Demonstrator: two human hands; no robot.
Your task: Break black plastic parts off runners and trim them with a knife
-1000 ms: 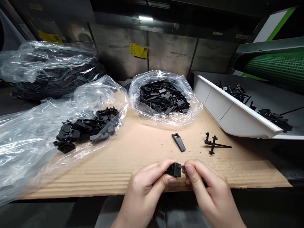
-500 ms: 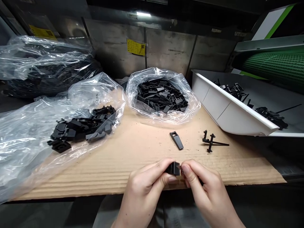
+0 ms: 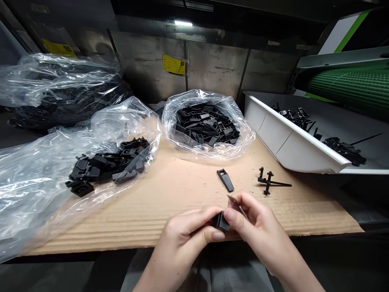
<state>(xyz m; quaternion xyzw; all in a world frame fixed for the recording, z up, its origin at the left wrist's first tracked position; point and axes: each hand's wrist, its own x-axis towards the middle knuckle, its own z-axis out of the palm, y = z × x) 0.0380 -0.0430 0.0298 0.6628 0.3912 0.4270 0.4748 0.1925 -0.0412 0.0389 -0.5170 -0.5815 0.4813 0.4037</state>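
Observation:
My left hand is closed, pinching a small black plastic part between thumb and forefinger. Held in my right hand is a thin, pointed metal blade, its tip facing up and left. My right thumb rests at the black part's right edge, and its other fingers are curled and partly hidden. Just beyond my hands lies a tapered black plastic piece with a square opening at one end. To its right is a black sprue-like piece with a long thin rod.
Cardboard covers the work surface. Loose black parts lie on a clear bag at left; an open clear bag of black pieces stands behind. A white tray is at right, a fuller bag back left.
My right hand has turned and lifted slightly, so the blade now shows pointing up and left. My left hand still grips the black part, tilted a little differently. The view has shifted slightly.

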